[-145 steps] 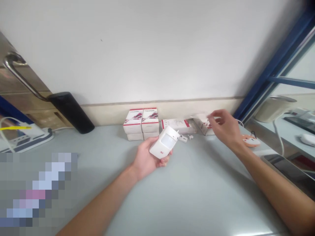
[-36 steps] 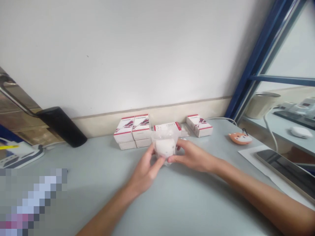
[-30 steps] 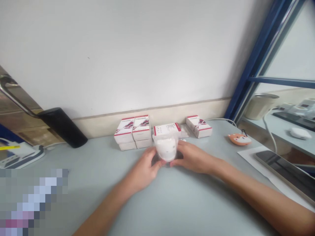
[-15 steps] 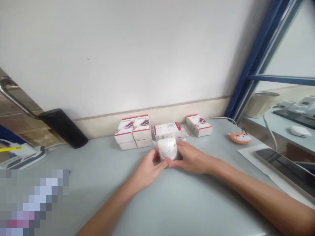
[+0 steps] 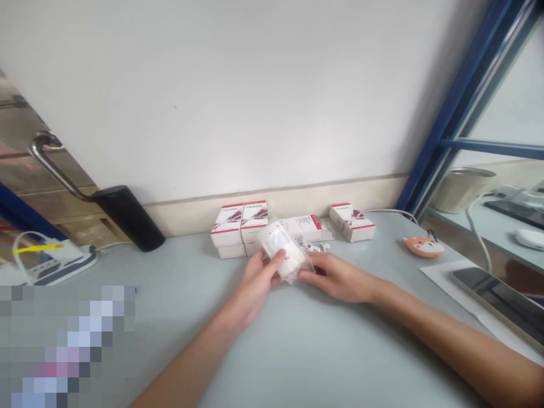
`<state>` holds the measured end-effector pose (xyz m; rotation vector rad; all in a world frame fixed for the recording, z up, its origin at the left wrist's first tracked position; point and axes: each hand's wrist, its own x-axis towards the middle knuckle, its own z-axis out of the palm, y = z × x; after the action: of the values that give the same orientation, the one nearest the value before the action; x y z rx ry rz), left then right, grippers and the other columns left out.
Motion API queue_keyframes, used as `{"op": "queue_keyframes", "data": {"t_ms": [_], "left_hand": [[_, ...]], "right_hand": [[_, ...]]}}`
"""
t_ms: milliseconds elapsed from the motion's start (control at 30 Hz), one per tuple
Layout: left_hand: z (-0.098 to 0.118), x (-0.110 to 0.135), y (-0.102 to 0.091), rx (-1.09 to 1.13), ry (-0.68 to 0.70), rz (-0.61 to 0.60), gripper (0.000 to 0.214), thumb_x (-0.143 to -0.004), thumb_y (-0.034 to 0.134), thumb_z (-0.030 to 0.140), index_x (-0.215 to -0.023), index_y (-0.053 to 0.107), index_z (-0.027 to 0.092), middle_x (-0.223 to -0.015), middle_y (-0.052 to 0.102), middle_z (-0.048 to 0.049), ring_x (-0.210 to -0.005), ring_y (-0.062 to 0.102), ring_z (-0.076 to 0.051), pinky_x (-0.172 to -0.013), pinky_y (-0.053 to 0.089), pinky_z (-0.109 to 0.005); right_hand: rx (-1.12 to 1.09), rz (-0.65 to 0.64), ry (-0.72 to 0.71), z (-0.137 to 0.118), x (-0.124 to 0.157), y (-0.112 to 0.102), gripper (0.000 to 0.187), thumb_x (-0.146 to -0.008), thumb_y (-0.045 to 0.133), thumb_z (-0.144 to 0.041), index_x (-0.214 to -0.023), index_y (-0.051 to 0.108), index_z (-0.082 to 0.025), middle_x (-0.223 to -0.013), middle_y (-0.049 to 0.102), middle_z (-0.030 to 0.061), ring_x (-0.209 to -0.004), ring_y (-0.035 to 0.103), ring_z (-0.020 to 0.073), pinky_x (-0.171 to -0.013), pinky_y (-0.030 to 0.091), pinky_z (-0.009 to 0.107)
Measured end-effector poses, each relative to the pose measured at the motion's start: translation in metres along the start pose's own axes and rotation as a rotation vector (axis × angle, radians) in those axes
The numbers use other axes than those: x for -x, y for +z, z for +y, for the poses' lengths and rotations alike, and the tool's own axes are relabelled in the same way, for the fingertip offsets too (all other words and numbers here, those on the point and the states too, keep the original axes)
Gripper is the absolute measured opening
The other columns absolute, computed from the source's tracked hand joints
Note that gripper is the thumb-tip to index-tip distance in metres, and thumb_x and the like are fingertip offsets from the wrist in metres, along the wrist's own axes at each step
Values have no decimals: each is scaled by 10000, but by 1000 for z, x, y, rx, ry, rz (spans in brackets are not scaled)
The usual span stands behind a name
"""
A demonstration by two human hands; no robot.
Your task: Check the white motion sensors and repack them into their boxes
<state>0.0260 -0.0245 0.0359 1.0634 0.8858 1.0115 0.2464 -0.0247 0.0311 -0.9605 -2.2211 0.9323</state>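
Two hands (image 5: 297,277) hold one bagged motion sensor (image 5: 283,252); six white boxes (image 5: 227,220) stand beyond them, with one fox toy (image 5: 424,246) and one phone (image 5: 497,300) to their right.

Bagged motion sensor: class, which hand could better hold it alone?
Probably the left hand: its fingers wrap across the bagged motion sensor, while the right hand only touches the bag's lower end.

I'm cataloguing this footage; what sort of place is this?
Likely an office or electronics workroom: a white motion sensor in clear plastic, matching red-and-white product boxes on the desk, and a tablet-like device.
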Motion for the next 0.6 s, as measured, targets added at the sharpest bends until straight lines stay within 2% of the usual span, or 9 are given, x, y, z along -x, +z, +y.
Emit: {"op": "queue_keyframes", "data": {"t_ms": [133,267,333,400,500,600], "left_hand": [[10,3,2,217,-33,-58,559,-936,778,343,-1435,575,196,-1376,713,-158,-1207,716,-314,-1047,583,-472],[11,2,2,271,15,-9,629,-931,781,273,-1502,517,268,-1456,670,-108,-1292,672,-276,-1090,557,-414],[10,1,1,264,25,16,642,-923,788,270,-1504,515,277,-1496,641,-105,-1316,655,-274,-1087,557,-411],[9,1,1,263,8,20,644,-912,798,272,-1494,523,276,-1520,620,-111,-1312,655,-281,-1084,558,-431],[8,1,2,280,-3,7,615,-917,788,280,-1478,537,273,-1528,615,-115,-1305,661,-287,-1107,543,-460],[8,3,4,281,7,0,604,-924,782,288,-1477,541,264,-1501,640,-119,-1304,666,-295,-1142,514,-482]], "right_hand": [[-45,88,3,-5,-1,4,366,-1113,390,-427,-900,587,-203,-924,636,29,-868,586,185,-836,473,317],[-213,226,134,-10,1,8,216,-1088,452,-426,-1123,550,-237,-1013,637,18,-851,608,174,-811,492,323],[-313,278,160,-11,1,11,261,-1068,503,-463,-1243,492,-270,-1087,637,16,-837,624,163,-760,493,314],[-360,312,178,-10,0,13,323,-1045,542,-516,-1254,473,-280,-1038,637,5,-797,624,160,-707,476,308],[-370,353,183,-9,-3,14,334,-1016,573,-532,-1202,486,-268,-850,597,-30,-731,598,165,-687,463,317],[-306,474,130,-8,-4,13,331,-983,621,-462,-1217,488,-268,-882,595,-19,-748,576,165,-731,480,335]]}}
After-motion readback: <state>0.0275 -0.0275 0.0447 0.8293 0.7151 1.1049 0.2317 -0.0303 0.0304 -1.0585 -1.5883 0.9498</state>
